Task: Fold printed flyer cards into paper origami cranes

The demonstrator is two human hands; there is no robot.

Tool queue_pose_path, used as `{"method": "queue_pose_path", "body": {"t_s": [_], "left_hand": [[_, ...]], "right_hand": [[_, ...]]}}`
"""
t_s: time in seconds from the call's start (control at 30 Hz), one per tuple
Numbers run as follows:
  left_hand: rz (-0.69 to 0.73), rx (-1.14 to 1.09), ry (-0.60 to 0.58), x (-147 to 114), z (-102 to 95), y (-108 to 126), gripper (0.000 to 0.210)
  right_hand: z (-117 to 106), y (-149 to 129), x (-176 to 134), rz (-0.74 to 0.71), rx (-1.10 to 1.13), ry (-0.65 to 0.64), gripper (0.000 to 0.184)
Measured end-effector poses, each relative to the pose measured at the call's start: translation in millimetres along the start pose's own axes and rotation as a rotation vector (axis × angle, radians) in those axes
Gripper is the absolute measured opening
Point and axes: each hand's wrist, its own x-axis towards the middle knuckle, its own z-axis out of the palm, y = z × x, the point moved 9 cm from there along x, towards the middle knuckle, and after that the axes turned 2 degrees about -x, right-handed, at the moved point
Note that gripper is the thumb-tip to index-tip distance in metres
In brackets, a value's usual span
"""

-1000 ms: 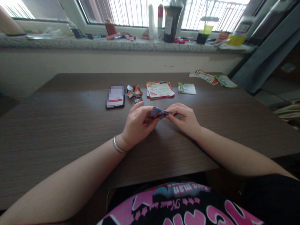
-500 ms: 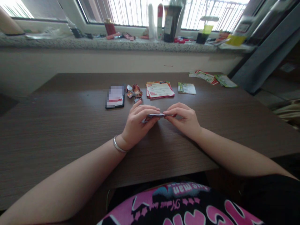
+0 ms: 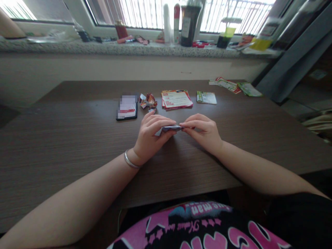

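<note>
Between my two hands, above the middle of the table, is a thin greyish piece of folded paper (image 3: 171, 128), seen nearly edge-on. My left hand (image 3: 153, 129) is closed on its left part, thumb below and fingers over the top. The thumb and fingertips of my right hand (image 3: 203, 129) pinch its right end. Much of the paper is hidden by the fingers, so its full shape cannot be made out. Just beyond my left hand lie folded brown and white paper pieces (image 3: 149, 101).
On the brown table (image 3: 77, 145) a phone (image 3: 127, 107) lies at left. A stack of red-edged cards (image 3: 176, 99) and a smaller green-white stack (image 3: 206, 98) lie farther back. More leaflets (image 3: 229, 85) are at the back right. Bottles (image 3: 190, 26) stand on the windowsill (image 3: 145, 49).
Both hands stay almost in place with the paper held between them. My left hand has shifted very slightly left, and a little more of the paper's grey surface shows.
</note>
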Motion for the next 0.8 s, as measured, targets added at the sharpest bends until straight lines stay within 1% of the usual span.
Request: {"method": "queue_pose_path", "body": {"t_s": [0.07, 0.13, 0.27, 0.37, 0.57, 0.7, 0.8], "left_hand": [[0.012, 0.029, -0.015, -1, 0.7, 2, 0.026], [0.041, 0.054, -0.026, -3, 1.7, 5, 0.031], [0.077, 0.05, 0.0, -2, -0.1, 9, 0.021], [0.099, 0.027, 0.028, 1, -2.4, 11, 0.013], [0.147, 0.02, 0.03, 2, -2.3, 12, 0.012], [0.187, 0.027, 0.026, 2, -1.9, 16, 0.015], [0.184, 0.039, 0.018, 3, -1.2, 16, 0.016]], "right_hand": [[0, 3, 0, 0.023, 0.006, 0.009, 0.012], [0, 6, 0, 0.047, 0.02, 0.008, 0.012], [2, 10, 0, 0.051, 0.051, -0.005, 0.012], [4, 7, 0, 0.014, 0.062, -0.007, 0.011], [3, -9, -2, -0.09, 0.045, 0.0, 0.01], [2, -14, -4, -0.111, 0.04, 0.008, 0.008], [1, -15, -4, -0.13, 0.038, 0.023, 0.01]]}}
